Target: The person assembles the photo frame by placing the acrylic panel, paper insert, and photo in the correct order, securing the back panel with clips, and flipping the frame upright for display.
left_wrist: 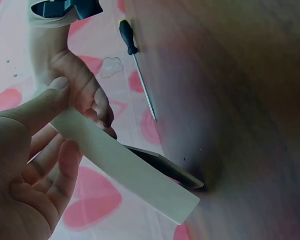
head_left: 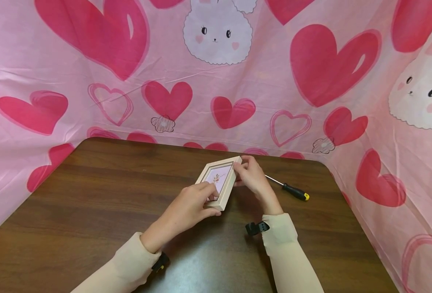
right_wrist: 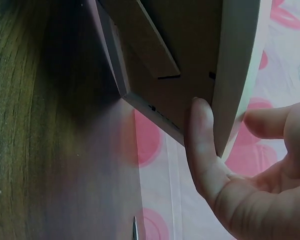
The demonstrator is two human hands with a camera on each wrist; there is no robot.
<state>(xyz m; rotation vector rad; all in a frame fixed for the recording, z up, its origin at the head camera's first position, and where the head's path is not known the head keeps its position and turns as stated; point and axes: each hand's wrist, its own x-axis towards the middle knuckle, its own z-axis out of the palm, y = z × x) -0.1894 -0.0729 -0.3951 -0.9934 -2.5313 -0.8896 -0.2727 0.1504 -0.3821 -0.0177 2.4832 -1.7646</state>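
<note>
A pale wooden photo frame is tilted over the table, with a pink flower picture facing up. My left hand grips the near end, fingertips over the picture side and thumb at the outer edge. At the far right corner, my right hand pinches the frame's side. Underneath, in the right wrist view, one finger presses on the brown backing board, which carries a stand leg. That leg juts out behind the frame in the left wrist view.
Right of my right hand lies a screwdriver with a black and yellow handle, on the dark wooden table. A pink cloth with hearts and rabbits hangs along the table's back and sides. Black straps circle both wrists.
</note>
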